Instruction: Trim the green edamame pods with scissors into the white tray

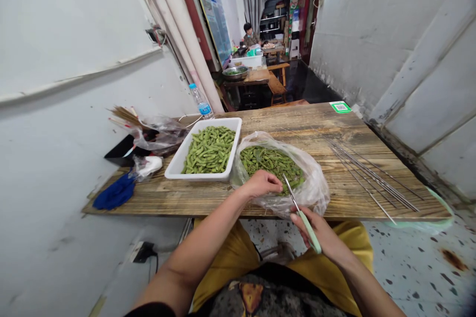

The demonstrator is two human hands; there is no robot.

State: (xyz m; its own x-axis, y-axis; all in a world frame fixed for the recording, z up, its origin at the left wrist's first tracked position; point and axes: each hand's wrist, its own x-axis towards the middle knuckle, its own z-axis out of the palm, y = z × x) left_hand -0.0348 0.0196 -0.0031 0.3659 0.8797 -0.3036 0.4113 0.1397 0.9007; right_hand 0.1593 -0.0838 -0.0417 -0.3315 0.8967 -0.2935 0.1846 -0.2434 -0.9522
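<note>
I have the right hand (320,230) closed on pale-green-handled metal scissors (305,224), lower centre of the frame.
The blades point up beside the left hand (263,183), whose fingers are drawn together over green bean pods (271,158) at the centre; I cannot tell whether they pinch one. I see a crumpled clear plastic bag (315,173) around these pods. Left of centre, a white rectangular plastic tub (203,177) holds more pods, with a blue-capped clear bottle (204,104) behind it. Thin metal skewers (372,175) lie on the brown wooden table (297,120) at the right.
</note>
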